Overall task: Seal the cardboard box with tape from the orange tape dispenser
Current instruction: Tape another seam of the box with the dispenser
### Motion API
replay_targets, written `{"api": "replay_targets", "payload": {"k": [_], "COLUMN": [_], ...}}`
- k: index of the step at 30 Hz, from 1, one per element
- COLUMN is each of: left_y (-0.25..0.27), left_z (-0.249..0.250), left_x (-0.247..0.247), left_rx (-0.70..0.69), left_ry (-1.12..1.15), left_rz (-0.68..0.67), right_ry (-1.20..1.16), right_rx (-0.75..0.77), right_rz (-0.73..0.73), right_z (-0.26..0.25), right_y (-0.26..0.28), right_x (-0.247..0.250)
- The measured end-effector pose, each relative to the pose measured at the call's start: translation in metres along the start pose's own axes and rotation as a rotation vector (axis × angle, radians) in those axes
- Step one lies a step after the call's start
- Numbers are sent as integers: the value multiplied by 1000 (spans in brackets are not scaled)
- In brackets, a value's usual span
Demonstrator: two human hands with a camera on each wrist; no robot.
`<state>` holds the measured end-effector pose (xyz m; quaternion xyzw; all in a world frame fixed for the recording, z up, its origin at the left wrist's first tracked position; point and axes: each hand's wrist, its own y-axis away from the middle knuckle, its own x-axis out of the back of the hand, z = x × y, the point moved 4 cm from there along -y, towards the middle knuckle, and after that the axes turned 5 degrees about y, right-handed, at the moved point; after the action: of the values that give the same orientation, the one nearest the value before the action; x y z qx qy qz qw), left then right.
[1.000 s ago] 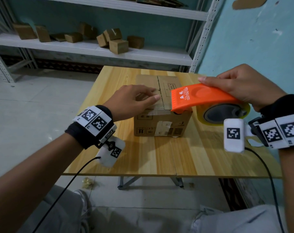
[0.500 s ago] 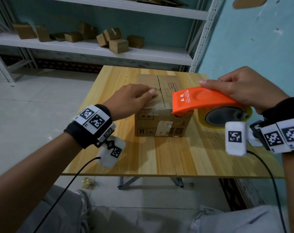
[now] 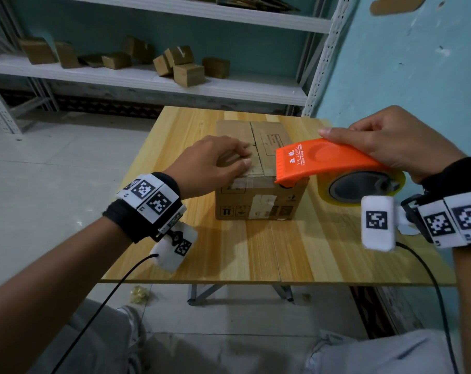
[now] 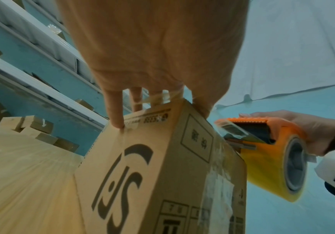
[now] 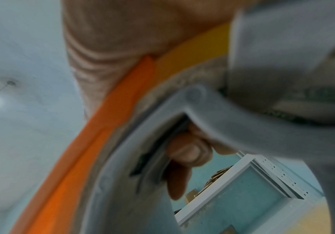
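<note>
Teal walls, metal shelving w/ small cartons at back, pale wood table in front. Cardboard box on table, flaps down, centre seam visible on top. Left hand pressing on box top, near-left part, fingers bent, tips on cardboard beside seam; wrist view shows fingertips planted at top edge. Orange tape dispenser just right of that hand, nose over box's near-right top corner, yellowish tape roll hanging off box's right side above table. Right hand wrapped over dispenser's back, index finger stretched along its top, thumb hooked inside roll core per wrist view. Old tape patches on box front.
</note>
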<state>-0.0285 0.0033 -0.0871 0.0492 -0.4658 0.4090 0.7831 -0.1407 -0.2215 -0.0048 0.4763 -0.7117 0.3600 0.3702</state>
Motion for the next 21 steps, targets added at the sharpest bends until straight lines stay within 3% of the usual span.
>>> {"api": "replay_targets", "payload": {"k": [21], "left_y": [-5], "left_z": [15], "left_x": [1], "left_rx": [17], "left_ry": [-142], "left_rz": [-20], "right_ry": [51], "right_rx": [0], "right_rz": [-26], "right_z": [-3], "right_y": [1], "right_x": [-4]}}
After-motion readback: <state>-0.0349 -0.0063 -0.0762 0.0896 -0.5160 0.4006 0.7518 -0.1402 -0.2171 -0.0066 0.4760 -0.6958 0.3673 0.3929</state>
